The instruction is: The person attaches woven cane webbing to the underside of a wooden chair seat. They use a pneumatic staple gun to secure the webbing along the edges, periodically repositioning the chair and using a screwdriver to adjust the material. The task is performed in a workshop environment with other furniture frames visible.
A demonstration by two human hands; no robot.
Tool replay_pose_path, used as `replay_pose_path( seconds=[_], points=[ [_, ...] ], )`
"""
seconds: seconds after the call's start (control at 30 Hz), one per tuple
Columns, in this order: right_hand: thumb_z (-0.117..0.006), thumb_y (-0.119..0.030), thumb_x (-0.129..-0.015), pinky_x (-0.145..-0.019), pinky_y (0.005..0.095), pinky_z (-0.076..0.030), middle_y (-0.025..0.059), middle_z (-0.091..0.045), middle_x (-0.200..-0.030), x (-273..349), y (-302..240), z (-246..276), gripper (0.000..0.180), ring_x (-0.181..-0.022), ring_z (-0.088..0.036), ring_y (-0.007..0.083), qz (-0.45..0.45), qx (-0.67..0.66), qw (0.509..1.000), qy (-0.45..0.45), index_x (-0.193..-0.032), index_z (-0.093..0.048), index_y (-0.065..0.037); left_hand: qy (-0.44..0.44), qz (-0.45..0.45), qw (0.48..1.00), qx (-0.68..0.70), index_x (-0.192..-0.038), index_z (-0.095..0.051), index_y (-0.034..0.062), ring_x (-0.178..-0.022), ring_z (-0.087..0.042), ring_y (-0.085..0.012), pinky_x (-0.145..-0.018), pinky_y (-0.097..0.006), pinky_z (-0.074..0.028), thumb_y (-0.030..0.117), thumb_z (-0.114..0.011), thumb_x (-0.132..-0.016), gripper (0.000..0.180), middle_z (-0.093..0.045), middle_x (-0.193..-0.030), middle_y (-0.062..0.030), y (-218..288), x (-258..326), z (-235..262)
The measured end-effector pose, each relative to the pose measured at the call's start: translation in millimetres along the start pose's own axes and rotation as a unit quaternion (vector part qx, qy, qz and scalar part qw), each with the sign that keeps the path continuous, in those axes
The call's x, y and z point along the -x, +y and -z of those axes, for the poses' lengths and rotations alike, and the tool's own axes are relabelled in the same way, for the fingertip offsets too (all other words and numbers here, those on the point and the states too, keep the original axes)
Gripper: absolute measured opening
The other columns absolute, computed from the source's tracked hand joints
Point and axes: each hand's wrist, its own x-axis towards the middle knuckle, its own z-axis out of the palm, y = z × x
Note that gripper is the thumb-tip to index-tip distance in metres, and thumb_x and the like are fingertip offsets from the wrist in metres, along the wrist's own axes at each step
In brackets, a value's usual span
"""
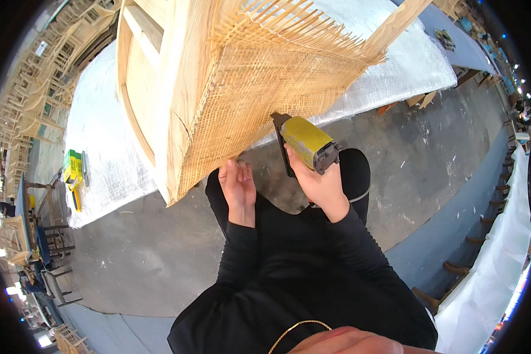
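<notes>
A sheet of woven cane webbing (259, 88) covers a pale wooden furniture frame (180, 112), which rests tilted on the covered table. Along its upper edge the cane strands stick out loose and frayed. My right hand (321, 186) is wrapped round a yellow staple gun (307, 141). The gun's dark nose meets the lower part of the webbing, near its bottom edge. To the left of it, my left hand (238, 186) has its fingers curled together at the webbing's lower edge. The fingertips partly merge with that edge.
Shiny plastic sheeting covers the table (109, 183). On its left part lie a green and yellow box (72, 166) and a yellow-handled tool (75, 194). Stacked wooden chair frames (59, 65) fill the far left. White sheeting (489, 248) hangs along the right, beside wooden legs.
</notes>
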Motion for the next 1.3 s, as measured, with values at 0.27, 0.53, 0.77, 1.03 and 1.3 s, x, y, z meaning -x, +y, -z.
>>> replay_pose_path(
  seconds=[0.27, 0.53, 0.77, 1.03, 1.3],
  points=[
    [-0.072, -0.002, -0.093, -0.08, 0.0322, -0.055, 0.0082, -0.076, -0.104, 3, 0, 8, 0.019, -0.094, -0.072, 0.017, 0.145, 0.268, 0.95, -0.069, -0.111, -0.071, 0.004, -0.023, 0.008, 0.999, -0.037, -0.075, -0.051, 0.0136, -0.06, -0.038, -0.009, -0.063, -0.028, -0.036, 0.024, -0.062, -0.106, 0.035, -0.036, -0.061, 0.0049, -2, -2, 12],
    [-0.072, -0.004, -0.096, -0.071, 0.0291, -0.053, 0.0045, -0.073, -0.095, 8, -11, -11, 0.016, -0.082, -0.068, 0.0109, -0.086, 0.009, 0.996, -0.015, -0.11, -0.072, 0.004, 0.022, 0.01, 0.987, -0.156, -0.089, -0.066, 0.0081, -0.066, -0.049, -0.0088, -0.061, -0.025, -0.039, 0.018, -0.066, -0.104, 0.018, -0.06, -0.077, 0.0, 9, 1, 6],
    [-0.071, -0.004, -0.097, -0.055, 0.0238, -0.043, 0.0025, -0.072, -0.093, 7, -4, -20, 0.016, -0.063, -0.054, 0.0037, 0.07, 0.11, 0.991, -0.011, -0.112, -0.073, 0.002, 0.023, -0.017, 0.989, -0.145, -0.088, -0.068, 0.0059, -0.064, -0.049, -0.008, -0.059, -0.024, -0.038, 0.015, -0.067, -0.103, 0.017, -0.063, -0.078, -0.0016, 6, -4, 8],
    [-0.068, 0.007, -0.093, -0.092, 0.0308, -0.055, 0.0123, -0.074, -0.115, 18, -20, -18, 0.023, -0.108, -0.071, 0.0181, -0.171, 0.02, 0.985, 0.023, -0.117, -0.068, 0.008, 0.037, -0.001, 0.989, -0.146, -0.087, -0.069, 0.0043, -0.065, -0.051, -0.0096, -0.057, -0.024, -0.036, 0.012, -0.069, -0.101, 0.016, -0.065, -0.078, -0.0038, 4, -2, 13],
    [-0.071, 0.004, -0.091, -0.084, 0.0323, -0.056, 0.0123, -0.077, -0.106, 12, -29, -19, 0.019, -0.098, -0.074, 0.0214, -0.162, 0.133, 0.978, 0.002, -0.11, -0.072, 0.004, 0.037, 0.011, 0.988, -0.148, -0.091, -0.071, 0.0032, -0.066, -0.054, -0.0102, -0.058, -0.024, -0.038, 0.011, -0.069, -0.1, 0.012, -0.064, -0.077, -0.0045, 11, -2, 6]
  ],
)
